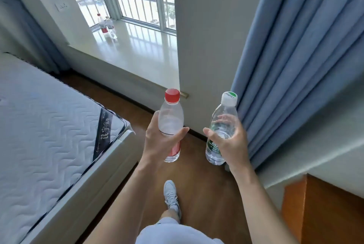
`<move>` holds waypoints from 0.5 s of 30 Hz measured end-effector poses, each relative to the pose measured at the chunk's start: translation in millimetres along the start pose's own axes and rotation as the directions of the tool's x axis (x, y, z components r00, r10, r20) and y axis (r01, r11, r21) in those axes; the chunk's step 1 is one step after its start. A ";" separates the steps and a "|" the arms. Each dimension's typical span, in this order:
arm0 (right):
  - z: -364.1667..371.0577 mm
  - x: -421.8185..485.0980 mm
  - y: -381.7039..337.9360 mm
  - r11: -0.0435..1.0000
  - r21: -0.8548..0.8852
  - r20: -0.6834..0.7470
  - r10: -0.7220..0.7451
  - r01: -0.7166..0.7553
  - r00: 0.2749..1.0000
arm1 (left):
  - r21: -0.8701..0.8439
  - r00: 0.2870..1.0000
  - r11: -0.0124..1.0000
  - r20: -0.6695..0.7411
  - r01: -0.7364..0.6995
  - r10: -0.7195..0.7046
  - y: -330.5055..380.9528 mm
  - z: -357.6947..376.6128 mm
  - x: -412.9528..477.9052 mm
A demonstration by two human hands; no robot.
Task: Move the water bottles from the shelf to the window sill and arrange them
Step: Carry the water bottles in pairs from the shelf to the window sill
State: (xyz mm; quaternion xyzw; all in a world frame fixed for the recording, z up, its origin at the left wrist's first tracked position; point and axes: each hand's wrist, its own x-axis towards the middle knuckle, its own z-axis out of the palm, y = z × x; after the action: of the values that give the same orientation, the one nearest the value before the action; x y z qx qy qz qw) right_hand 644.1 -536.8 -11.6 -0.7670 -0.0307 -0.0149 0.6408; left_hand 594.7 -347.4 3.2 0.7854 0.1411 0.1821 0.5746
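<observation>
Pale shorts (173, 232) and one white sneaker (171, 194) on the brown wooden floor (197, 176) sit nearest, and from there both bare arms reach forward.

The left hand (159, 143) is wrapped around the middle of a clear plastic bottle with a red cap and red label (171, 119), thumb across its front. The right hand (230, 145) is clamped on a clear plastic bottle with a white cap and green label (226, 109), its fingers showing through the plastic. Both bottles are carried roughly upright in the air, side by side but apart, above the floor and well short of the glossy white window sill (128, 52) ahead on the far left.

On that sill, at its far left corner by the glass, stand two more bottles close together: a red-capped bottle (102, 24) and a paler clear bottle (111, 26) whose cap I cannot make out.

By my count that is four bottles, two placed and two in transit, so the job looks about midway. I judge these two have to be set down beside the pair and lined up; whether more wait on the shelf I cannot tell, since no shelf is clearly in view.

A white quilted mattress (49, 109) lies to the left, and a blue pleated curtain (295, 56) hangs to the right.
</observation>
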 end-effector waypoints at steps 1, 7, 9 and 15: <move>12.7 4.8 -1.6 1.000 0.001 0.032 -0.006 0.006 0.999 | -0.004 1.000 1.000 -0.027 0.014 -0.014 -5.2 -9.6 4.0; 93.5 53.0 -7.1 1.000 0.029 0.128 0.002 -0.005 0.992 | -0.010 0.984 0.997 -0.156 0.082 -0.082 -39.4 -54.9 52.1; 121.5 75.9 -8.6 1.000 0.019 0.166 -0.005 0.002 0.986 | -0.010 0.978 0.996 -0.189 0.093 -0.093 -51.5 -67.3 77.4; 209.6 155.4 -19.6 0.999 -0.020 0.210 -0.028 0.033 0.977 | 0.001 0.965 0.994 -0.240 0.106 -0.102 -77.4 -107.6 175.8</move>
State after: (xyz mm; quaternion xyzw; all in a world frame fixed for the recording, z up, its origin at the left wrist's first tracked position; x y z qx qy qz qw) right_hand 794.3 -322.8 -20.1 -0.7710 -0.1095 0.0559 0.6248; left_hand 702.7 -156.8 -19.4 0.7530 0.2518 0.2444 0.5567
